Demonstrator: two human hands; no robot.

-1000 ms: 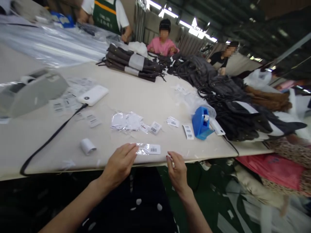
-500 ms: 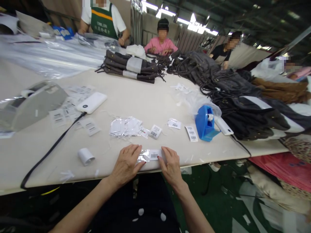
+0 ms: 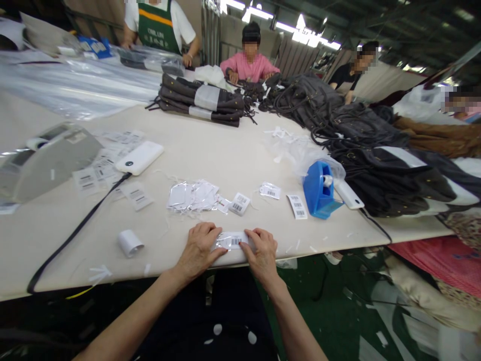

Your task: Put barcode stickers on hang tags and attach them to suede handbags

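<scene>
A white hang tag with a printed barcode, glossy at its left end, lies flat near the table's front edge. My left hand grips its left end between thumb and fingers. On the right end, my right hand presses with thumb and fingertips beside the barcode. Just beyond my hands lies a pile of white tags with loose strings. To the right of the pile sit a small stack of barcode labels and a single barcode tag.
A blue tape dispenser and a barcode label strip sit to the right. Leftward are a grey dispenser, a white power bank with a black cable, and a paper roll. Dark garments lie farther back; several people work there.
My right hand has shifted slightly left along the tag, its thumb now nearer the barcode. My left hand stays almost in place. The view has moved a little.
</scene>
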